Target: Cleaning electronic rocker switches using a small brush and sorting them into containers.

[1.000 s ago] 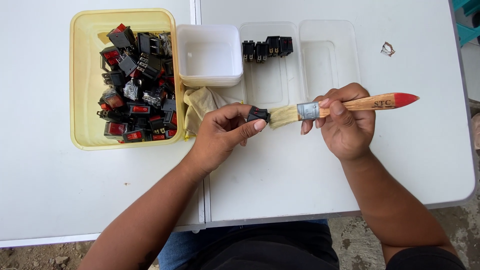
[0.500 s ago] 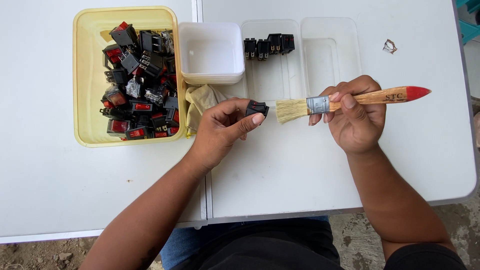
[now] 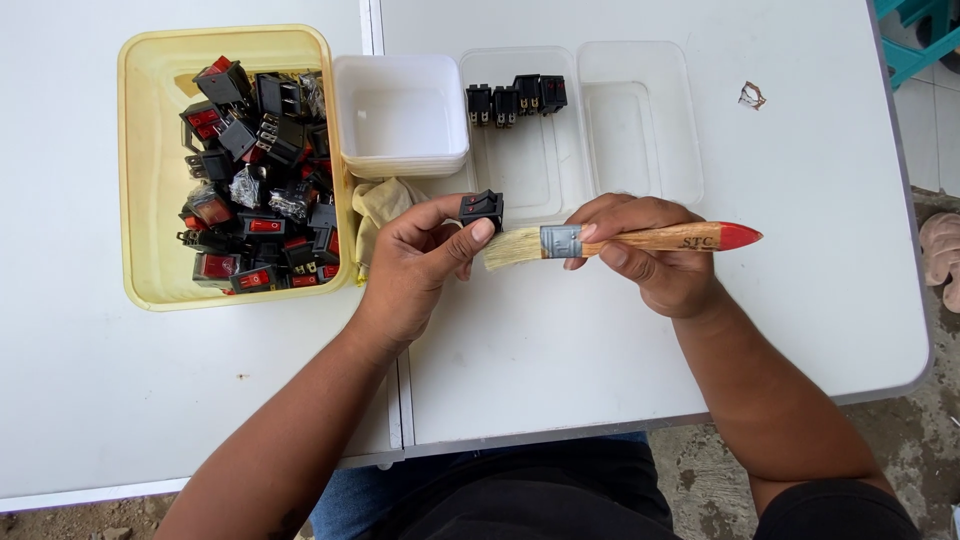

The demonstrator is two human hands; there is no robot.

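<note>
White folding desk (image 3: 600,380) outdoors, bare ground at its near edge. Left hand (image 3: 420,265) pinches a small black rocker switch (image 3: 481,208) between thumb and fingertips, lifted just off the desk. Right hand (image 3: 650,255) is closed around the wooden handle of a paintbrush (image 3: 620,240); its bristles lie just below the switch, near touching. Beyond the switch, a clear tray (image 3: 640,130) holds four black switches (image 3: 515,98) in a row. Left of that sits a white tub (image 3: 400,115), a yellow cloth (image 3: 378,205) beneath it, then a yellow bin (image 3: 150,180) heaped with red-and-black switches. Risk: the pinch is shallow, so a firm brush stroke could flick the switch loose.
</note>
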